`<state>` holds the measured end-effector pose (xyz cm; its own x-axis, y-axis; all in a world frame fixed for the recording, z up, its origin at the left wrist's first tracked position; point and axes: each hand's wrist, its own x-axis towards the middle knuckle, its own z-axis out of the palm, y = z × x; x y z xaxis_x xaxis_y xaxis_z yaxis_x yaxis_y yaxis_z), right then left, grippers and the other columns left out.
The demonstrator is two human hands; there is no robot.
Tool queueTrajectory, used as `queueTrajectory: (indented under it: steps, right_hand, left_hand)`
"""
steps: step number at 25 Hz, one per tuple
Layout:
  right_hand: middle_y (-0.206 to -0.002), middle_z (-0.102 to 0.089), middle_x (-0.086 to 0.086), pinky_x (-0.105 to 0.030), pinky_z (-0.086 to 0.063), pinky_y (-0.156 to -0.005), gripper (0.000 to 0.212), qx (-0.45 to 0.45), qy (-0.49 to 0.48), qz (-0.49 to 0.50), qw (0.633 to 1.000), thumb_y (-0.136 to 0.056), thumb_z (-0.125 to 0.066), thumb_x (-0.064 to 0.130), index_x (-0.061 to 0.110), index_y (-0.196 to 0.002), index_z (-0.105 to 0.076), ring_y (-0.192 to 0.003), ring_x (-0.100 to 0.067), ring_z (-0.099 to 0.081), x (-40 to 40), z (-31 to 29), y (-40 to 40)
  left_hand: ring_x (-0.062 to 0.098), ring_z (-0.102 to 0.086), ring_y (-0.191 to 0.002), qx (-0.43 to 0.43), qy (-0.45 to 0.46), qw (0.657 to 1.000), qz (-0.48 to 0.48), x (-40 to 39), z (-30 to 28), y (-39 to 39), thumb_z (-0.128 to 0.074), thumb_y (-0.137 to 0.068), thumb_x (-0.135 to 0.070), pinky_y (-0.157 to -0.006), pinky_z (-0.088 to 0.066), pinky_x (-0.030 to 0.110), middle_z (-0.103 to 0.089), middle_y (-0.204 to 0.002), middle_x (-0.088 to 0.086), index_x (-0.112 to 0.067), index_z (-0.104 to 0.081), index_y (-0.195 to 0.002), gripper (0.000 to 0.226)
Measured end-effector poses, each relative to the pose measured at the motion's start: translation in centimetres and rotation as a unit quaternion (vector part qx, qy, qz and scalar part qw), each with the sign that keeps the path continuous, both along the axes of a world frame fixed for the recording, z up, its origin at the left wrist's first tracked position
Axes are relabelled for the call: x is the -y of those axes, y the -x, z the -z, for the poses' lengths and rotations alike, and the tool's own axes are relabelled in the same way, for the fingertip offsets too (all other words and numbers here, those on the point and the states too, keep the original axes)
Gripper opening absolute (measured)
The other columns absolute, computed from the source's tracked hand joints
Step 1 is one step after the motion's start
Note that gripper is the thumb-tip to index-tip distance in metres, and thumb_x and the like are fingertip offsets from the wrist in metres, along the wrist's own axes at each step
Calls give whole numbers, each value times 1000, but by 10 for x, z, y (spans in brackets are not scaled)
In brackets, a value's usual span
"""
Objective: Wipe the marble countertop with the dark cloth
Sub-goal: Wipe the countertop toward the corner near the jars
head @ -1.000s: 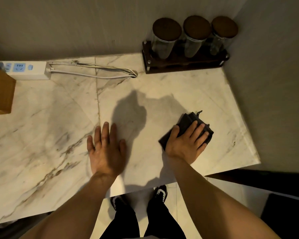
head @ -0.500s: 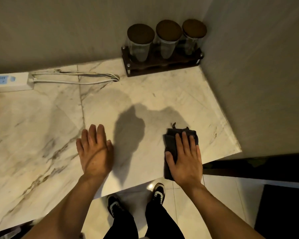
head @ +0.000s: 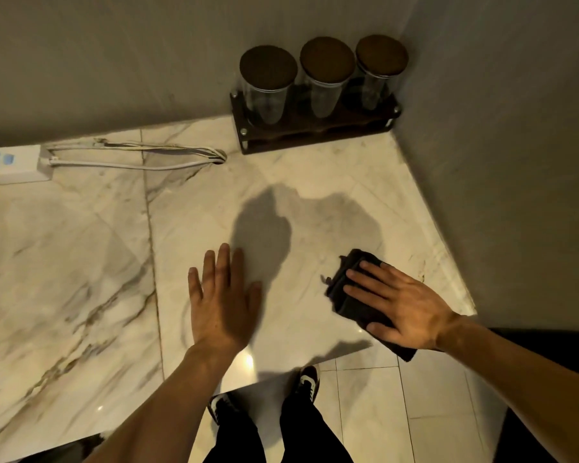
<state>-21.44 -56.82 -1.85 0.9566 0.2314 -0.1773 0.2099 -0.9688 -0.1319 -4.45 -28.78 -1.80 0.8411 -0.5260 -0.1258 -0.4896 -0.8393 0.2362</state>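
Right hand [head: 403, 310] lies flat, fingers spread, pressing the dark cloth [head: 355, 295] onto the marble desk [head: 81, 262]; the cloth sits under the palm, poking out past the fingertips and hanging off the near edge by the wrist; left hand [head: 223, 300] rests open and empty on the marble, well apart from the cloth; three jars [head: 323, 81] stand in a rack beyond the right hand.

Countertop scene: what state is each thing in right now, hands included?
Dark cloth: bunched, pressed flat under the right hand, one corner past the counter edge.
Right hand: open, palm down on the cloth.
Left hand: open, flat on the marble countertop.
Three jars: lidded, upright in their rack.
Power strip: cable attached.
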Motion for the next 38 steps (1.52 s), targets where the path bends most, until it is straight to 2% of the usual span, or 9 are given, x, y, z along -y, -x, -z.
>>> queueTrajectory:
  steps: [5,13,17,23,27,31,38]
  right_hand:
    - [-158,-22,-4,-42,-12,-117,74,-1,3,-39,999,-88,-43,55,26,-151,-18,-147,-25,-9,16,0,-19]
    - [-158,-22,-5,-47,-17,-116,74,2,-14,-43,999,-87,-47,51,23,-151,-22,-147,-26,-11,43,0,-72]
    - [-158,-24,-7,-50,-22,-115,71,21,-27,-30,999,-89,-47,49,19,-150,-27,-147,-28,-15,51,0,-95]
    - [-160,-12,0,-44,-13,-118,71,-1,9,20,1000,-90,-35,53,26,-152,-10,-148,-23,-5,63,1,-129]
    - [-159,-10,1,-45,-16,-118,70,-5,9,81,997,-90,-30,56,25,-152,-14,-148,-22,-6,70,0,-154]
    - [-162,-10,0,-42,-10,-119,71,-4,5,164,986,-90,-22,59,26,-152,-10,-148,-18,1,72,4,-171]
    - [-163,-6,0,-41,-7,-119,67,13,-4,380,925,-94,-23,56,26,-153,-10,-148,-21,0,63,7,-189]
  left_hand:
    - [40,-25,-141,42,-12,999,23,-3,11,0,-36,-95,-43,-114,-15,60,-35,-152,20,-6,-34,-145,62]
    - [35,-22,-143,24,-64,998,-5,4,12,-1,-31,-91,-48,-115,-14,57,-33,-154,14,-13,-31,-148,66]
    - [30,-17,-146,24,-67,997,-5,3,14,0,-27,-92,-50,-116,-11,55,-25,-158,10,-18,-25,-150,66]
    - [29,-20,-145,22,-82,996,-10,4,17,-1,-24,-92,-52,-115,-13,54,-24,-157,9,-16,-30,-149,68]
    - [30,-20,-145,20,-81,996,-10,3,18,-2,-22,-92,-52,-116,-13,54,-25,-157,8,-17,-29,-149,68]
    - [30,-20,-145,21,-77,997,-9,3,18,-2,-26,-91,-52,-116,-12,54,-25,-157,8,-17,-28,-149,68]
    - [29,-19,-145,26,-75,997,-6,2,16,-2,-30,-90,-50,-114,-16,55,-27,-157,10,-17,-30,-149,68]
